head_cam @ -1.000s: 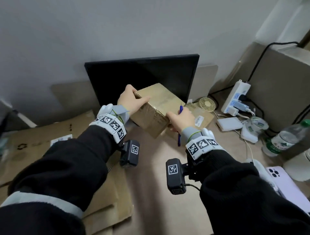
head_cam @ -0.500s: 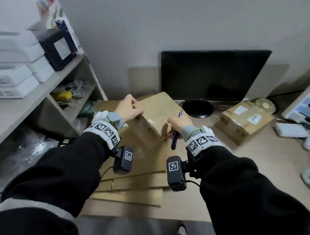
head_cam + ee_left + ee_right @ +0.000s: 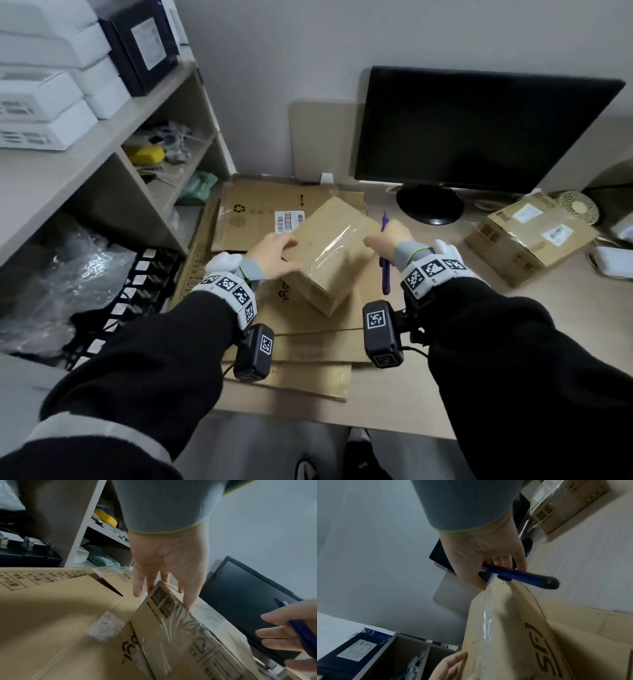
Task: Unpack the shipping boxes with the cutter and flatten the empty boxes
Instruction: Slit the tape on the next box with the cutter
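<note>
On my left, the flattened cardboard (image 3: 263, 202) lies stacked on the desk (image 3: 513, 329), so that is where finished boxes go. My left hand (image 3: 274, 250) clamps the near left corner of the sealed shipping box (image 3: 329, 246), thumb on the taped top and fingers down its side, to steady it tilted over the pile. My right hand (image 3: 387, 240) braces the box's right edge with its thumb while the fingers curl round the blue cutter (image 3: 385, 270), kept ready for the tape. Further right, a second taped box (image 3: 527, 236) waits beside the monitor (image 3: 479, 126). Compared with a second ago, the box has travelled leftward, from in front of the monitor to above the flattened stack.
</note>
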`<action>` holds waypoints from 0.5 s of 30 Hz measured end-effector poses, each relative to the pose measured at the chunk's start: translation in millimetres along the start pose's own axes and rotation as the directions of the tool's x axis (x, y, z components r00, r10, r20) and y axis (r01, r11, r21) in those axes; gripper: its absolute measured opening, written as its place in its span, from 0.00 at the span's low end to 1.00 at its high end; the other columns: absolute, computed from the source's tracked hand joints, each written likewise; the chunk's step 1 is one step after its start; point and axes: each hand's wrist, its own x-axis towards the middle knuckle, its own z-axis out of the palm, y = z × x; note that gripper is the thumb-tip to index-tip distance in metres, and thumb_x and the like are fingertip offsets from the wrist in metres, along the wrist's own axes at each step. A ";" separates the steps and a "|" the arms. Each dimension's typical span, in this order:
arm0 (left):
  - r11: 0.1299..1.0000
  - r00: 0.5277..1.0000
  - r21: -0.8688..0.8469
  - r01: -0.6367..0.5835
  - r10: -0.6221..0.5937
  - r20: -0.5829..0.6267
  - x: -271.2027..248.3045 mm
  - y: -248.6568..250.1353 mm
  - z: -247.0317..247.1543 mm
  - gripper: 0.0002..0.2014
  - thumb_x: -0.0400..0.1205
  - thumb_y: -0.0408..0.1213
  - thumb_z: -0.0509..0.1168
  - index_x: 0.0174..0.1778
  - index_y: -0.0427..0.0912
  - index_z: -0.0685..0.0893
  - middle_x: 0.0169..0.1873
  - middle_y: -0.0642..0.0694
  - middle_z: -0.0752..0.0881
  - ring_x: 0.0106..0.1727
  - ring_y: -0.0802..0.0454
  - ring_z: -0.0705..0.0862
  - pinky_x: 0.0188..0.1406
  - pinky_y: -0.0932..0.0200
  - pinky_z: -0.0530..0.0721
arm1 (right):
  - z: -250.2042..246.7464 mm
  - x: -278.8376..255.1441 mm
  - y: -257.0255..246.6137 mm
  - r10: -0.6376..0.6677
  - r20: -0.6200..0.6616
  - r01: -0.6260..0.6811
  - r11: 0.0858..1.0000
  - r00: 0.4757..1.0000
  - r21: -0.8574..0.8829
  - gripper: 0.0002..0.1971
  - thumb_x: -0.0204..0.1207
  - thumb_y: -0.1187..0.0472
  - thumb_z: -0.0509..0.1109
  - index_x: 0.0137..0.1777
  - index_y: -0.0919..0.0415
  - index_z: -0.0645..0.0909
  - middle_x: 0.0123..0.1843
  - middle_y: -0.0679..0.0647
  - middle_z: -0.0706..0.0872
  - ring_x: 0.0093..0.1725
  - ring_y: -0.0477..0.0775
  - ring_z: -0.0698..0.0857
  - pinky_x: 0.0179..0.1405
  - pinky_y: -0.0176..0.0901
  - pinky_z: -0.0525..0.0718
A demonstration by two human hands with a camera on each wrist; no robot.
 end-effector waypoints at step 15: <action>0.982 0.998 0.189 0.014 -0.026 0.058 94.0 38.4 -9.8 0.25 0.74 0.49 0.66 0.69 0.54 0.81 0.73 0.46 0.73 0.76 0.42 0.69 0.74 0.47 0.69 | -15.1 73.2 -7.1 0.062 0.090 -0.069 0.995 0.994 0.074 0.22 0.81 0.61 0.59 0.74 0.67 0.62 0.45 0.58 0.74 0.50 0.61 0.76 0.49 0.50 0.74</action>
